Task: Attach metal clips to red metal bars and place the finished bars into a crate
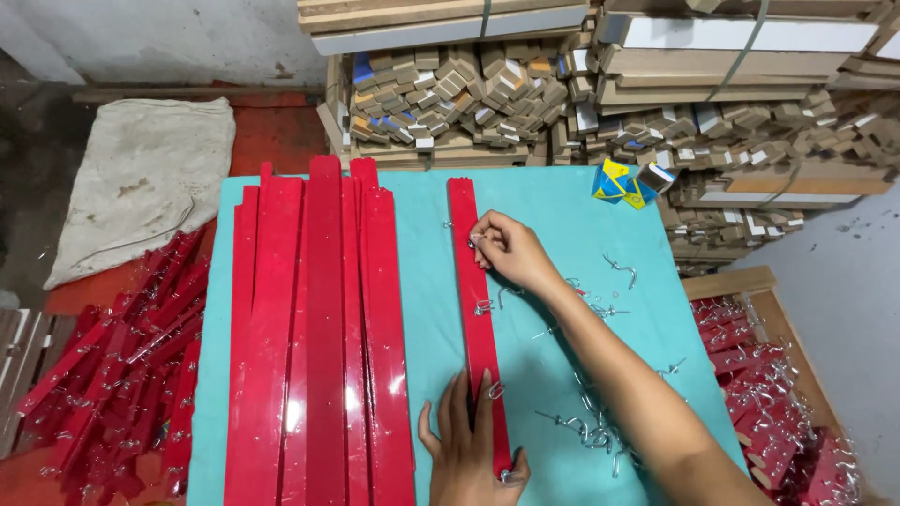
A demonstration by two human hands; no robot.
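Glossy red strips [319,337] lie on a teal tabletop [553,215], beside a blue-and-yellow box [621,181] and silver hooks [591,431].

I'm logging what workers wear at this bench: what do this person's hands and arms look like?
Both the left hand and the right hand are bare, with no gloves, and no rings or watch visible. The right forearm is uncovered as far as the frame shows, no sleeve in view. Fingernails look short and unpainted.
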